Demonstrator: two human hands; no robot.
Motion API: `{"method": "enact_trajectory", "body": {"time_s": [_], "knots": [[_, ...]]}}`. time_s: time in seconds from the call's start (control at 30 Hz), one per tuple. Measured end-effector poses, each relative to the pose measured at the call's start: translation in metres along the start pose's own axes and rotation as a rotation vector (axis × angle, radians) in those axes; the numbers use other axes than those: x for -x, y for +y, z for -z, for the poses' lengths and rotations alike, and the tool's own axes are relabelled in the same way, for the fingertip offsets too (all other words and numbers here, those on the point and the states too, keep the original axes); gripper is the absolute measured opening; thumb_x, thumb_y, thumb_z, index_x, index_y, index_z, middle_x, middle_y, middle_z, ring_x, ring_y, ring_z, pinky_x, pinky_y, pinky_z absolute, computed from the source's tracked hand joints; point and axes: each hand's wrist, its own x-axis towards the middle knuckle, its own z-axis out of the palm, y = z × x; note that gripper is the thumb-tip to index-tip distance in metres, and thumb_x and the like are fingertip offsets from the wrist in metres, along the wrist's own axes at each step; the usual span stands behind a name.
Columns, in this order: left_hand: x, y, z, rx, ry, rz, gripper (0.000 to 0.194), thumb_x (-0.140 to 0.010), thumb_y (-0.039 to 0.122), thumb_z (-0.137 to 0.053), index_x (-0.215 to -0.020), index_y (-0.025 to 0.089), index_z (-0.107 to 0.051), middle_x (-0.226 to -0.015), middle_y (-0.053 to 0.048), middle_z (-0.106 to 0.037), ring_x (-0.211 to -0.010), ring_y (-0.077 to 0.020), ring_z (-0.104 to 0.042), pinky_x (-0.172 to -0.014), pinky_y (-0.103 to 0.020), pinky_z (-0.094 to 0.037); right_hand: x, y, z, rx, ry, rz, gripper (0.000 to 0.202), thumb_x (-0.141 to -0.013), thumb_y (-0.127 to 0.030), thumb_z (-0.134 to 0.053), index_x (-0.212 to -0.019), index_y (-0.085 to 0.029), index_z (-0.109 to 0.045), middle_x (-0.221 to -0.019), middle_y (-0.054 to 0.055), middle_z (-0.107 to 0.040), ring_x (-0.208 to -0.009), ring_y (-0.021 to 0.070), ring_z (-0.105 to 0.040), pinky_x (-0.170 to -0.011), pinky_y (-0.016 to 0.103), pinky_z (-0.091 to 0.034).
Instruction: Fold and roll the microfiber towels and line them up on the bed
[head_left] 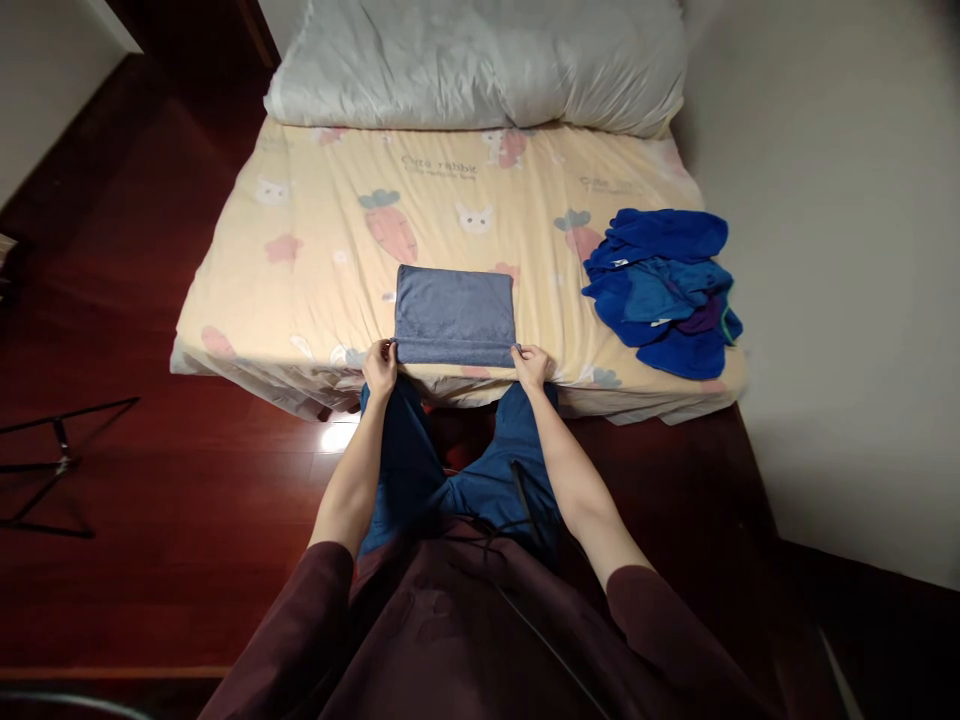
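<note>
A grey-blue towel [454, 312] lies flat as a rectangle near the front edge of the bed, with a band running along its near side. My left hand [380, 367] pinches the towel's near left corner. At the near right corner, my right hand [531, 366] has its thumb and fingers closed on the cloth. Both wrists rest about at the mattress edge, just above my knees.
A heap of blue cloths [667, 290] lies on the bed's right side, by the wall. Across the back of the yellow rabbit-print sheet [322, 210] sits a grey quilt [480, 65]. A black stand's legs [60, 465] are on the floor at left.
</note>
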Motion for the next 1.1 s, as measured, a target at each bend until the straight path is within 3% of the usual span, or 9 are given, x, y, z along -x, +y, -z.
{"method": "enact_trajectory", "body": {"time_s": [0.1,0.2,0.33,0.47,0.6,0.73,1.1], "knots": [[0.005,0.004,0.006,-0.031,0.015,-0.026,0.029,-0.102,0.039,-0.051,-0.119,0.020,-0.066,-0.111,-0.013,-0.072,-0.104,-0.0264,-0.067,-0.094,-0.039,-0.052,0.005,0.003,0.001,-0.023,0.114,-0.025,0.040,-0.079,-0.056,-0.067,-0.087,-0.017,-0.069,-0.080,0.013,-0.077,-0.077,0.0259,-0.075,-0.076,0.036,-0.061],[0.013,0.008,0.016,-0.061,0.035,-0.148,0.035,-0.103,0.036,-0.047,-0.130,0.021,-0.063,-0.136,-0.016,-0.064,-0.130,-0.0288,-0.057,-0.111,-0.045,-0.045,0.019,0.003,0.011,-0.047,0.182,0.041,0.047,-0.087,-0.056,-0.059,-0.104,-0.013,-0.069,-0.092,0.016,-0.077,-0.085,0.0249,-0.075,-0.079,0.038,-0.062],[0.022,0.011,0.025,-0.062,-0.163,-0.344,0.041,-0.100,0.034,-0.050,-0.138,0.023,-0.062,-0.153,-0.012,-0.055,-0.147,-0.0271,-0.044,-0.125,-0.048,-0.033,0.039,0.000,0.033,0.044,0.205,0.220,0.044,-0.097,-0.048,-0.052,-0.121,-0.015,-0.069,-0.115,0.018,-0.074,-0.105,0.0265,-0.073,-0.093,0.043,-0.061],[0.022,0.012,0.023,-0.086,-0.315,-0.447,0.054,-0.093,0.030,-0.056,-0.147,0.022,-0.057,-0.159,-0.010,-0.049,-0.154,-0.0280,-0.035,-0.129,-0.053,-0.026,0.049,-0.005,0.044,0.210,0.036,0.470,0.046,-0.097,-0.037,-0.052,-0.138,-0.019,-0.064,-0.139,0.015,-0.066,-0.133,0.0275,-0.061,-0.116,0.048,-0.049],[0.018,0.011,0.016,-0.112,-0.338,-0.469,0.067,-0.086,0.022,-0.057,-0.153,0.021,-0.050,-0.162,-0.010,-0.046,-0.155,-0.0284,-0.035,-0.130,-0.054,-0.022,0.047,-0.007,0.035,0.303,-0.203,0.627,0.055,-0.094,-0.028,-0.056,-0.148,-0.021,-0.056,-0.155,0.011,-0.055,-0.149,0.0259,-0.046,-0.125,0.050,-0.038],[0.015,0.011,0.011,-0.124,-0.323,-0.418,0.070,-0.082,0.018,-0.057,-0.152,0.021,-0.051,-0.161,-0.010,-0.047,-0.154,-0.0288,-0.037,-0.129,-0.054,-0.024,0.039,-0.006,0.022,0.342,-0.328,0.593,0.057,-0.094,-0.023,-0.053,-0.151,-0.021,-0.054,-0.158,0.010,-0.052,-0.151,0.0253,-0.043,-0.125,0.052,-0.036],[0.002,0.002,0.001,-0.075,-0.218,-0.303,0.066,-0.079,0.003,-0.051,-0.140,0.024,-0.064,-0.149,-0.007,-0.060,-0.145,-0.0286,-0.046,-0.123,-0.052,-0.035,0.018,0.001,0.004,0.237,-0.172,0.425,0.060,-0.080,-0.007,-0.050,-0.136,-0.017,-0.068,-0.143,0.009,-0.065,-0.136,0.0238,-0.053,-0.120,0.043,-0.044]]}}
